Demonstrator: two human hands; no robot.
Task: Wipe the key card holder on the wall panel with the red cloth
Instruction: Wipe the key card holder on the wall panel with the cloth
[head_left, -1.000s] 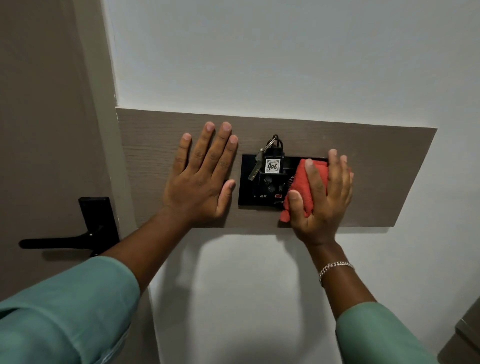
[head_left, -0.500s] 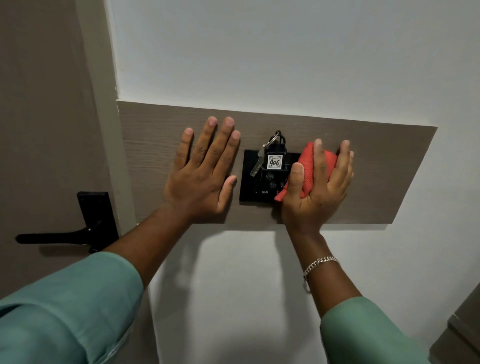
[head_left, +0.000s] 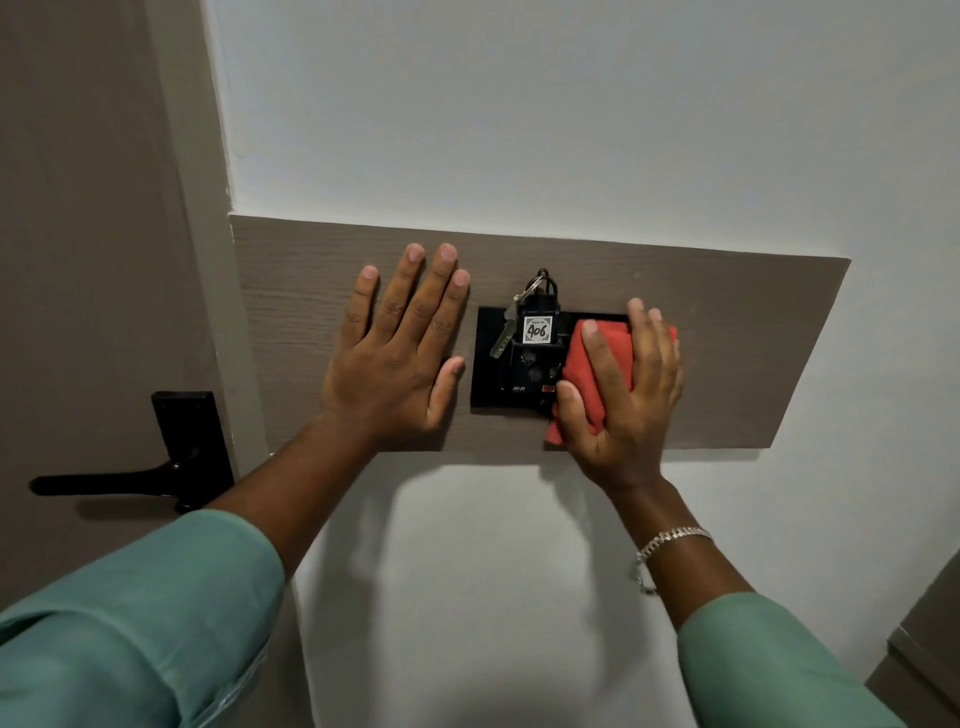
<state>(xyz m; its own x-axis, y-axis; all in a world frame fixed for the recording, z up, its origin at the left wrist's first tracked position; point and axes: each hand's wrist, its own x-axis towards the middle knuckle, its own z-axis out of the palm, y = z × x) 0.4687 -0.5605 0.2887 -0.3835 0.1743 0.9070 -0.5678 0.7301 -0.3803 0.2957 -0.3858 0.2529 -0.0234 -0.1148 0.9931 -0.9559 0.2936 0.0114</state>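
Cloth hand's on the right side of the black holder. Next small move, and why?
Probably slide the right hand with the folded red cloth leftward across the black key card holder. The cloth covers only its right part; the left part, under the silver key and 406 tag, lies bare.

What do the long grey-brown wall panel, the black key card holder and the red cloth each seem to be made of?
Long grey-brown wall panel: probably matt wood-look laminate, with fine horizontal grain. Black key card holder: apparently smooth plastic, faint sheen. Red cloth: soft fabric, folding under the right hand.
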